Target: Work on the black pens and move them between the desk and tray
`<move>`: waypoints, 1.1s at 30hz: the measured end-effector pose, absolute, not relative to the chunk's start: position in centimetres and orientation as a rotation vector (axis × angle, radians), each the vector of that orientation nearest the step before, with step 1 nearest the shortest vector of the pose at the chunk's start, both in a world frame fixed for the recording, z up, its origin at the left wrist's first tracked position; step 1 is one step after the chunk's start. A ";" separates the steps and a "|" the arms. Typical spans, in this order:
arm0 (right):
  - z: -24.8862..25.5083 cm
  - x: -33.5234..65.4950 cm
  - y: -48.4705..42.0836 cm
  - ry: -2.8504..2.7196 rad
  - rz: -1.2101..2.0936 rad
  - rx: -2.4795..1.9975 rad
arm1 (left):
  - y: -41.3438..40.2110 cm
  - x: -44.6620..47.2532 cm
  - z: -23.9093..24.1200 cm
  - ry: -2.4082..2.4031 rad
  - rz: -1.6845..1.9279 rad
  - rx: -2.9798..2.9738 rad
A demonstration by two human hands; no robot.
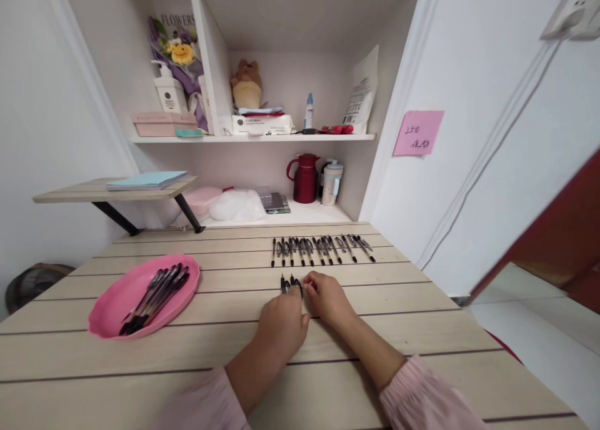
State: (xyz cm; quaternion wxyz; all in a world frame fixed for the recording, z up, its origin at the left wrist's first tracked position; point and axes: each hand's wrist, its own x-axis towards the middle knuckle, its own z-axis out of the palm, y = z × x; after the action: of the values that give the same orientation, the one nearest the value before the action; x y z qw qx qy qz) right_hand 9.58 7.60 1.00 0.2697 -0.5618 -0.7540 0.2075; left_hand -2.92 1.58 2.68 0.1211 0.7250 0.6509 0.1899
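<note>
In the middle of the table, my left hand (282,320) is closed over the lower end of a black pen (292,279), hiding part of it. A second black pen (282,284) lies just to its left, with a dark cap-like piece beside it. My right hand (327,297) is held close on the right, thumb and index finger pinched near another dark piece (299,286). Whatever lies between those fingertips is too small to make out. Beyond both hands, a row of several black pens (321,250) lies side by side with short dark pieces between them.
To the left, a pink oval tray (105,314) holds several black pens (157,295). Behind it stands a small raised shelf (79,191) on black legs. At the back, a cabinet ledge carries a red jug (305,180), a cup (332,185) and a white plastic bag (238,205).
</note>
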 end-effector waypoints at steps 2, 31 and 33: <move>0.9 9.8 7.9 -2.013 0.534 -1.530 | 1.8 -2.6 2.6 1.905 0.518 2.105; 0.7 8.9 5.9 -2.107 0.601 -1.574 | 3.3 -9.0 4.9 0.997 1.246 0.574; 1.0 9.7 6.3 -2.028 0.647 -1.565 | 3.0 -8.8 4.3 1.009 1.173 0.644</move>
State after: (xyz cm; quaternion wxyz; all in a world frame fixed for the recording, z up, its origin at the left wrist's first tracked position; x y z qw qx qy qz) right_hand 9.69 6.29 1.05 0.2471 -0.5739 -0.7439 0.2373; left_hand -8.78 3.02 4.33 0.6690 0.2858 0.4473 0.5204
